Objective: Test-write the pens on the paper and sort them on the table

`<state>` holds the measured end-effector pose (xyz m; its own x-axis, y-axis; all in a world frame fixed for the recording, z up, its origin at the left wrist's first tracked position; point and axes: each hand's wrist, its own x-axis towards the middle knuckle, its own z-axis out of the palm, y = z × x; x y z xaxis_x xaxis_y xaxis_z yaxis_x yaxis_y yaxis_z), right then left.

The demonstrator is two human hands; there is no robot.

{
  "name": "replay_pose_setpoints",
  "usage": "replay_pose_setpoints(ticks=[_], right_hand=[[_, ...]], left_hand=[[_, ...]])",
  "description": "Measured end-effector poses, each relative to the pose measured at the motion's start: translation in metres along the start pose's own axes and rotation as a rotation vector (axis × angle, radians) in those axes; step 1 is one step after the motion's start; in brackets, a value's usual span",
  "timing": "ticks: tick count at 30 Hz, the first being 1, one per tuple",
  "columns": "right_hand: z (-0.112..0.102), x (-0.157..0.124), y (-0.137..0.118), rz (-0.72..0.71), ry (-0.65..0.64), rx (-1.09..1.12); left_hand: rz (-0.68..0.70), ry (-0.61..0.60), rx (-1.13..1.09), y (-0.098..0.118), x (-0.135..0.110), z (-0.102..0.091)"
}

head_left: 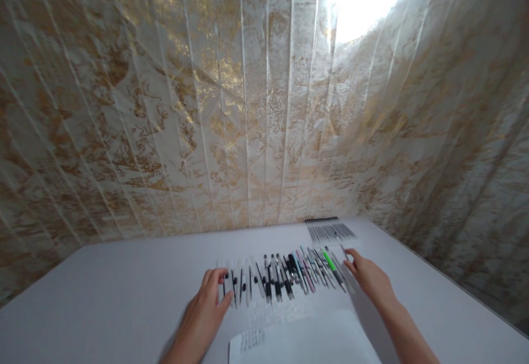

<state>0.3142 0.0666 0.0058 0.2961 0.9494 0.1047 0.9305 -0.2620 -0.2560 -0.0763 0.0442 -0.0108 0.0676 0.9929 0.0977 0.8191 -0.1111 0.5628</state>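
A long row of disassembled pens (289, 276) lies across the white table, with clear barrels, dark refills, black caps and a few coloured pens. At the row's left end, my left hand (209, 298) curves around the clear pen parts (225, 282), thumb and fingers apart. Near the right end, my right hand (370, 277) pinches a thin dark pen refill (344, 252) between thumb and fingertips. Just left of it lies a pen with a bright green barrel (329, 260). Fine detail of the small parts is blurred.
Behind the row, many thin dark refills (330, 232) lie side by side near the table's back edge. A white sheet or bag (306, 342) with small print lies at the front. A gold-patterned curtain (248, 105) hangs behind the table (124, 292).
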Motion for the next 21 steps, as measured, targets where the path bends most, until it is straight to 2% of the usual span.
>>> replay_pose_setpoints(ticks=[3, 9, 21], right_hand=[[0.015, -0.002, 0.009, 0.045, -0.051, -0.077], [0.025, 0.0, 0.0, 0.013, -0.102, -0.11], [0.028, -0.007, -0.018, -0.014, -0.129, -0.122]], left_hand=[[-0.058, -0.014, 0.113, -0.01, 0.012, -0.003], [-0.139, -0.031, 0.219, -0.017, 0.027, 0.001], [-0.189, -0.087, 0.367, -0.005, 0.037, 0.005]])
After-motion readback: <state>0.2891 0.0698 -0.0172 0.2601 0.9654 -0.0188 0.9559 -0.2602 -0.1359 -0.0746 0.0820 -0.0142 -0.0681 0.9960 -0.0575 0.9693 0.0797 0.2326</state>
